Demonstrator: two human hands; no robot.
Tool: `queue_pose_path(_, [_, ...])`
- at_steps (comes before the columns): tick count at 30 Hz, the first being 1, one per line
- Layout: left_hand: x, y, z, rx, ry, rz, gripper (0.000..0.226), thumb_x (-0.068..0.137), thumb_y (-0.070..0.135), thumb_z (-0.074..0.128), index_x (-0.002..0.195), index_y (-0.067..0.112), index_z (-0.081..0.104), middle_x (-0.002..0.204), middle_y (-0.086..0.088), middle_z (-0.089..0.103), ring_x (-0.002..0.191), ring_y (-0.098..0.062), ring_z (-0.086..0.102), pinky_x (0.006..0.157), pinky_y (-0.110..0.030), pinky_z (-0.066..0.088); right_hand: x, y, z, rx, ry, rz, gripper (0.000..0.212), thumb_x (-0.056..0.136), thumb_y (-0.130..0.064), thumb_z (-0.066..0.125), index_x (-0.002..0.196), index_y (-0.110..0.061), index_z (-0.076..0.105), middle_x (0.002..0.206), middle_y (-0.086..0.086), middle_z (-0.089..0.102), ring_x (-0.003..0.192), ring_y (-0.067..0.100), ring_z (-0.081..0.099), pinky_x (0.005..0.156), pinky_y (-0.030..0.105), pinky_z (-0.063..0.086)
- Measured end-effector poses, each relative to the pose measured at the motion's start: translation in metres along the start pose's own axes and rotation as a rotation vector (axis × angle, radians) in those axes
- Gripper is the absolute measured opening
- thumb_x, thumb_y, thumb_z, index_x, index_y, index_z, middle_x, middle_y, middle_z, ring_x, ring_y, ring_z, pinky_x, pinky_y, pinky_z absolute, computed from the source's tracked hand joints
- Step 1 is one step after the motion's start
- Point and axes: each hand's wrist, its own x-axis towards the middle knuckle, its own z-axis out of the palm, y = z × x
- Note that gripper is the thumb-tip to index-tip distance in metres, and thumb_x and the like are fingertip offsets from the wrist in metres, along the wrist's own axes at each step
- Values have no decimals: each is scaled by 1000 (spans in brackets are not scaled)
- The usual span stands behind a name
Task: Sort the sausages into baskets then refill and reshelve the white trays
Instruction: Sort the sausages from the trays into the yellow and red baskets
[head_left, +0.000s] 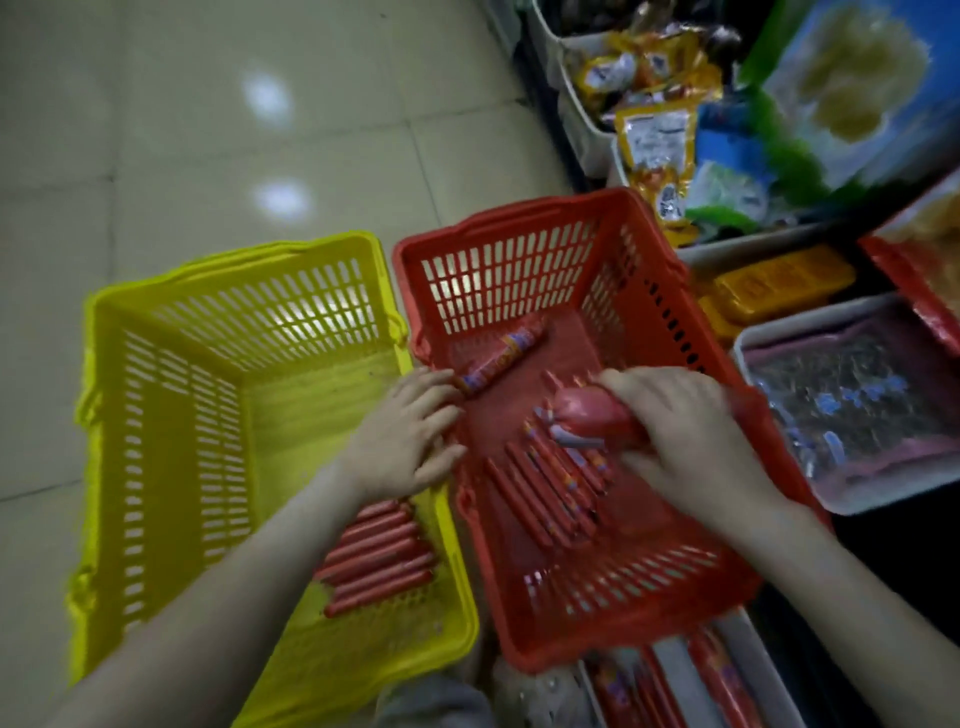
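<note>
Yellow basket (171, 415) left, red basket (498, 270) right, side by side — apparently one per sausage kind. Over the red one the right hand (685, 431) curls round a fat pink sausage (587, 415); the left hand (405, 436), fingers spread, holds nothing.

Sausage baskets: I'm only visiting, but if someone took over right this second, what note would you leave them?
Left hand: open, fingers spread by the red basket's left rim.
Right hand: grips a thick sausage over the red basket.
Red basket holds thin printed sausages and a long wrapped sausage; the yellow basket holds a row of plain sausages.
Done: sorting is partly done.
Left: sausages remain in the white tray. Finish sorting, then refill and reshelve.
</note>
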Motion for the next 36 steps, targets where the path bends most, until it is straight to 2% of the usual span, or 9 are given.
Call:
queue_pose_path(4, [-1,-1,17,-100,98,16,62,98,47,23,104,3,66,116,-17,60,128,-35,42,113,-49,24,61,18,110,-174,-339,-72,57,72,-34,43,123,-15,59,102,10,64,94,34,62,85,47,46])
queue_pose_path(8, [0,-5,27,-153,181,39,66,97,49,19,104,4,67,114,-15,61,128,-34,43,114,-47,21,85,25,193,-327,-608,37,52,95,-19,39,145,-29,30,135,1,45,128,24,38,111,48,18])
queue_pose_path(14, [1,-7,28,-165,183,55,71,97,52,16,99,4,68,113,-15,62,126,-34,44,114,-45,21,106,10,224,-402,-530,145,51,85,-21,30,125,-26,61,116,-1,63,103,21,59,84,37,46])
queue_pose_path(18, [0,-6,25,-175,170,38,67,97,51,18,99,4,67,113,-14,61,126,-33,44,114,-45,21,106,15,207,-340,-559,183,61,95,-7,36,151,-18,14,136,8,40,125,27,42,88,39,44])
queue_pose_path(22, [-2,1,18,-162,100,-31,56,97,48,27,101,8,67,115,-11,60,130,-31,41,114,-45,21,73,10,136,-284,-494,144,68,92,-15,51,151,-11,17,148,12,31,133,30,33,99,40,35])
queue_pose_path(27, [-6,68,-3,-213,38,-259,60,91,59,31,109,14,67,120,-9,61,133,-32,39,116,-48,15,-43,11,46,-288,-48,192,51,80,-21,45,125,-2,56,114,18,61,98,35,59,79,39,50])
queue_pose_path(31, [-24,158,5,-147,-159,-89,71,82,69,39,118,14,64,126,-14,58,129,-32,47,113,-50,19,-169,-6,30,-187,263,569,34,84,-12,42,111,3,57,97,22,59,86,35,50,80,43,40])
queue_pose_path(33, [-35,179,21,-64,-282,20,77,76,75,41,117,13,65,125,-16,60,122,-31,53,110,-48,22,-224,-17,51,-136,200,740,30,84,-14,41,104,2,57,91,21,57,84,34,50,78,42,40])
queue_pose_path(36, [-41,184,35,39,-405,104,70,71,66,48,111,12,65,112,-12,65,103,-30,63,98,-41,39,-282,-14,104,-34,-264,1002,36,86,-17,49,117,0,52,107,22,59,100,38,58,85,44,50])
